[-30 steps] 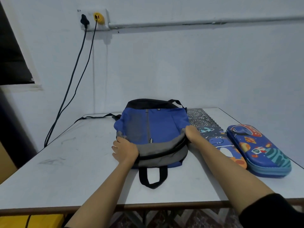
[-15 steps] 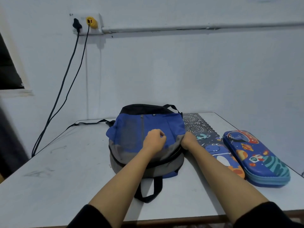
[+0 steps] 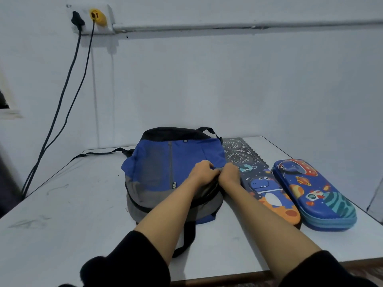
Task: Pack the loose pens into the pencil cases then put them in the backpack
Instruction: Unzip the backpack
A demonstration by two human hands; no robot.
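A blue, grey and black backpack [image 3: 159,168] lies flat on the white table [image 3: 68,206], its carry loop toward me. My left hand [image 3: 204,172] and my right hand [image 3: 229,176] meet at the backpack's right edge, both with curled fingers pinching the fabric at the zipper line. Right of the backpack lie two closed pencil cases side by side: one with a dinosaur and rocket print [image 3: 269,193], and a blue one with planets [image 3: 315,193] farther right. No loose pens are visible.
A dark patterned mat [image 3: 236,152] lies under the far end of the dinosaur case. A black strap [image 3: 99,153] trails left from the backpack. Two cables [image 3: 62,104] hang from a wall socket at upper left. The table's front edge runs close to my sleeves.
My left hand moved from the backpack's left side across its front to the right edge, beside my right hand. The camera came closer to the table.
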